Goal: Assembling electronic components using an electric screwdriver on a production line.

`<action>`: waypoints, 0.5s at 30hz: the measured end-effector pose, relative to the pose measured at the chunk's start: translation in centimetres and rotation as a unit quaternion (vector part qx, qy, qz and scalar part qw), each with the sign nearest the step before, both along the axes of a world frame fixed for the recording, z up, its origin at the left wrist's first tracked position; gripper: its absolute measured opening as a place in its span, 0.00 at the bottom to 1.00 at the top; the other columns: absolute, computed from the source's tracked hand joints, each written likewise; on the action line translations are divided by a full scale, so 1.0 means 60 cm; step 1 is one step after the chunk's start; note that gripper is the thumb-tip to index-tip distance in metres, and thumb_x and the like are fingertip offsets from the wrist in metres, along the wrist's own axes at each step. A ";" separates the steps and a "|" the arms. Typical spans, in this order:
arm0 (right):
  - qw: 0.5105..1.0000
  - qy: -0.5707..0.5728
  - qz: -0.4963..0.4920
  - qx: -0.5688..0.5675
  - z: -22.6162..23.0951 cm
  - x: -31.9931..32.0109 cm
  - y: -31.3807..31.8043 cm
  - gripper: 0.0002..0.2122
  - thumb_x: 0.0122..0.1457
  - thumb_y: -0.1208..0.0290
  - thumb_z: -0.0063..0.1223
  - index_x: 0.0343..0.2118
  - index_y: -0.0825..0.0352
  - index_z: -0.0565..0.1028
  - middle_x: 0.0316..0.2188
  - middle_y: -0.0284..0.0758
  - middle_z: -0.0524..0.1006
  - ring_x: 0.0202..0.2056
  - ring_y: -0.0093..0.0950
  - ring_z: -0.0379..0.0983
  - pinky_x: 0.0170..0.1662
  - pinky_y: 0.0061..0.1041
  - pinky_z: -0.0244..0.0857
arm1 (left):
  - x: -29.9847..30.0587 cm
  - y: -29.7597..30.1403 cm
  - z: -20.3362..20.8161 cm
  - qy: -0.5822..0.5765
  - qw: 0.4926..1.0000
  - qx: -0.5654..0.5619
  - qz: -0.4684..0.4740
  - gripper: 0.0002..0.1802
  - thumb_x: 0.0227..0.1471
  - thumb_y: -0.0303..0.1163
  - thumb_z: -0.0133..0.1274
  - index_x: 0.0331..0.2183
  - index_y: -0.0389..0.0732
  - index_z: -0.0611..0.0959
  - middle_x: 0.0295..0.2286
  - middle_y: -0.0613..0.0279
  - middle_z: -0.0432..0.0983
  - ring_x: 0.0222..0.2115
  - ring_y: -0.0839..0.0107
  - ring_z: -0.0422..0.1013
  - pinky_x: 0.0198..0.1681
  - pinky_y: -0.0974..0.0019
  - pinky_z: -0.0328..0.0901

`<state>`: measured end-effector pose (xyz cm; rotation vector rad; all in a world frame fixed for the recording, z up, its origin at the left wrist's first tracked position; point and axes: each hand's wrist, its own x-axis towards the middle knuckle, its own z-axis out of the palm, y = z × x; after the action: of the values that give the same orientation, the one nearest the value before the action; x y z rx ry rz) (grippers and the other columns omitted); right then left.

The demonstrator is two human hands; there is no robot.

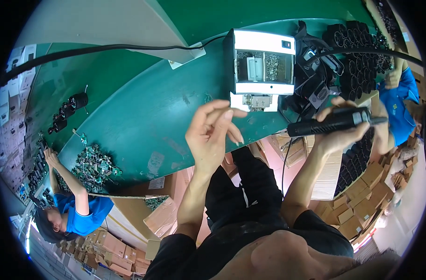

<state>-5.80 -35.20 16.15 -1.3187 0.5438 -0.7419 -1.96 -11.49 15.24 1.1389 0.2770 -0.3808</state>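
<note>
In my right hand [338, 139] lies a black electric screwdriver [321, 124], held level with the fingers wrapped round its body. A thin cable hangs below it. My left hand [209, 135] is raised over the near edge of the green table [185, 107], its fingers bent but apart, and nothing shows in them. Just beyond the left fingertips stands a white and black screw feeder [264, 87]. Many small screws [272, 67] show through its window, and a metal outlet block [258, 102] juts from its front.
Black tangled parts [315, 79] and rows of black cylindrical housings [357, 77] crowd the right side. A heap of small circuit boards [94, 168] lies at left. Co-workers in blue shirts [89, 214] work at both ends. Cardboard boxes [362, 205] stand below. A black cable [119, 46] crosses overhead.
</note>
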 end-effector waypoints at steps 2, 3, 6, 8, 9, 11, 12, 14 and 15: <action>0.996 0.081 -0.044 0.002 -0.015 0.016 -0.009 0.30 0.65 0.41 0.24 0.44 0.66 0.69 0.30 0.41 0.77 0.12 0.27 0.68 0.14 0.23 0.62 | 0.027 -0.014 0.016 -0.045 0.999 0.021 0.023 0.06 0.60 0.22 0.52 0.40 0.33 0.78 0.34 0.53 0.82 0.18 0.73 0.72 0.22 0.73 0.69; 0.990 0.121 -0.067 0.004 -0.021 0.021 -0.014 0.28 0.66 0.43 0.25 0.43 0.66 0.69 0.30 0.41 0.77 0.12 0.27 0.68 0.14 0.23 0.62 | 0.038 -0.020 0.016 -0.066 0.997 0.032 0.034 0.07 0.59 0.22 0.52 0.41 0.34 0.78 0.35 0.54 0.82 0.17 0.74 0.72 0.22 0.73 0.68; 0.988 0.132 -0.076 0.007 -0.040 0.034 -0.011 0.27 0.68 0.45 0.25 0.42 0.66 0.68 0.30 0.41 0.77 0.12 0.27 0.68 0.15 0.23 0.63 | 0.072 -0.042 -0.008 -0.201 0.967 0.154 0.004 0.09 0.58 0.21 0.54 0.42 0.33 0.78 0.35 0.56 0.83 0.19 0.72 0.74 0.24 0.73 0.69; 0.985 0.150 -0.083 0.010 -0.054 0.038 -0.009 0.25 0.69 0.47 0.25 0.40 0.67 0.68 0.31 0.40 0.77 0.13 0.27 0.68 0.15 0.23 0.63 | 0.088 -0.053 -0.027 -0.323 0.906 0.271 -0.024 0.11 0.56 0.21 0.55 0.42 0.33 0.79 0.35 0.59 0.84 0.20 0.71 0.75 0.26 0.73 0.70; 0.985 0.149 -0.084 0.010 -0.058 0.039 -0.010 0.25 0.69 0.47 0.25 0.40 0.67 0.68 0.31 0.40 0.77 0.13 0.27 0.68 0.15 0.23 0.63 | 0.092 -0.056 -0.031 -0.324 0.906 0.271 -0.025 0.11 0.56 0.21 0.55 0.42 0.33 0.79 0.35 0.59 0.84 0.20 0.71 0.75 0.26 0.73 0.70; 0.984 0.155 -0.084 0.017 -0.066 0.039 -0.011 0.25 0.70 0.46 0.25 0.41 0.67 0.68 0.31 0.40 0.77 0.13 0.26 0.68 0.16 0.23 0.64 | 0.098 -0.057 -0.039 -0.334 0.894 0.292 -0.059 0.09 0.55 0.21 0.56 0.41 0.34 0.80 0.34 0.62 0.84 0.20 0.73 0.74 0.27 0.74 0.70; 0.984 0.159 -0.083 0.020 -0.069 0.040 -0.011 0.26 0.70 0.46 0.25 0.41 0.67 0.67 0.31 0.40 0.77 0.13 0.26 0.68 0.16 0.23 0.64 | 0.101 -0.057 -0.043 -0.339 0.888 0.303 -0.076 0.09 0.55 0.21 0.57 0.40 0.34 0.81 0.34 0.63 0.84 0.21 0.74 0.74 0.28 0.75 0.70; 0.983 0.162 -0.081 0.024 -0.072 0.042 -0.012 0.26 0.70 0.46 0.25 0.42 0.67 0.67 0.31 0.40 0.77 0.13 0.26 0.68 0.17 0.23 0.64 | 0.107 -0.054 -0.044 -0.342 0.880 0.315 -0.092 0.08 0.54 0.21 0.57 0.39 0.35 0.81 0.33 0.64 0.85 0.21 0.75 0.74 0.28 0.75 0.69; 0.983 0.161 -0.080 0.021 -0.073 0.041 -0.011 0.26 0.70 0.46 0.25 0.42 0.67 0.67 0.31 0.40 0.77 0.13 0.26 0.67 0.16 0.24 0.64 | 0.112 -0.052 -0.039 -0.348 0.860 0.354 -0.114 0.08 0.54 0.21 0.57 0.38 0.35 0.82 0.33 0.64 0.85 0.20 0.75 0.73 0.28 0.75 0.69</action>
<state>-3.31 -35.86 11.78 -1.3751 0.9301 -0.6459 4.78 -14.59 12.90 1.9641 -0.4051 -0.0348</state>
